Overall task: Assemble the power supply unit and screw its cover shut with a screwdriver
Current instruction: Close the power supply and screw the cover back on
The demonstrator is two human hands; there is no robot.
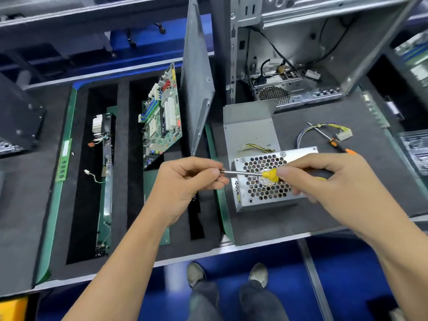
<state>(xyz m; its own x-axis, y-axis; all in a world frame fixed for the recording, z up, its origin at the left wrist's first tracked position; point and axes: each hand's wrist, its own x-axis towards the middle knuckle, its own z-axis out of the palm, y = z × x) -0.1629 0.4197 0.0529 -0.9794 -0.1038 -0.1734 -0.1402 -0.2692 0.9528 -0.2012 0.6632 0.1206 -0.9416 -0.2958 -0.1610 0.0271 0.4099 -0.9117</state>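
above the dark foam counter (301, 218), the right hand (328, 179) grips the yellow handle of a screwdriver (269, 175), fingers curled round it, the shaft lying level and pointing left. the left hand (185, 181) pinches the shaft's tip between curled fingers (214, 173); whether a screw sits there cannot be told. just below the tool lies the power supply unit (261, 188), honeycomb grille up, its bent metal cover (250, 130) standing open behind it. a second screwdriver (333, 141) with an orange handle rests farther right beside a wire bundle (324, 130). a motherboard (164, 117) leans in a foam slot to the left, and an open computer case (301, 54) stands behind.
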